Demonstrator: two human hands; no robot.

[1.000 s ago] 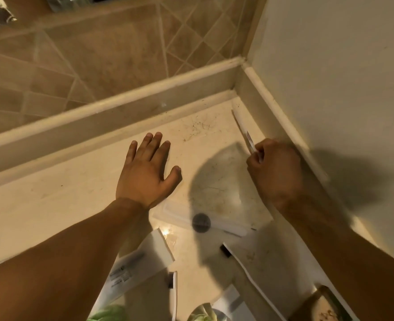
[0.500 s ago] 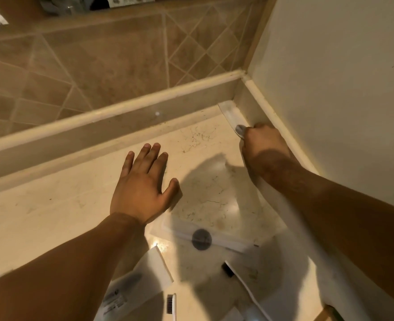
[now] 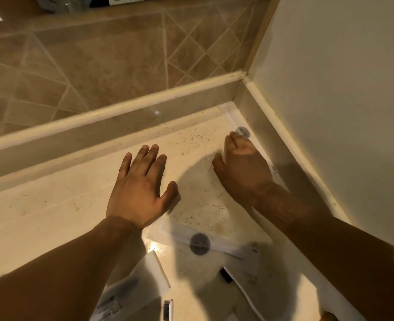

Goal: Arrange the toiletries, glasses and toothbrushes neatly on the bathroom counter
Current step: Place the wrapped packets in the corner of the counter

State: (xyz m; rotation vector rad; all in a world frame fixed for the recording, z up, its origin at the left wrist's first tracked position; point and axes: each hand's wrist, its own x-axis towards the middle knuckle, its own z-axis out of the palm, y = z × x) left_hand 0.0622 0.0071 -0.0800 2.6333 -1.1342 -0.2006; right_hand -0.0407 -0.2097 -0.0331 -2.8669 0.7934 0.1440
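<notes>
A long clear wrapped packet [image 3: 231,114] with a grey round sticker lies flat along the right backsplash, reaching into the counter's back corner. My right hand [image 3: 242,167] rests over it, curled fingertips pressing on it by the sticker, thumb off to the left. My left hand [image 3: 140,188] lies flat and open on the pale marble counter [image 3: 52,216], holding nothing. A second clear packet [image 3: 199,243] with a grey sticker lies just behind my wrists. A white toothbrush with a black head [image 3: 226,275] lies nearer me.
A white printed packet [image 3: 133,290] and a bristled toothbrush head [image 3: 168,309] sit at the bottom edge. A raised backsplash ledge [image 3: 122,107] and tiled wall run along the back; a plain wall [image 3: 330,89] closes the right side.
My right hand carried the packet from mid-counter back to the right wall and laid it flat into the corner. My left hand stayed flat on the counter.
</notes>
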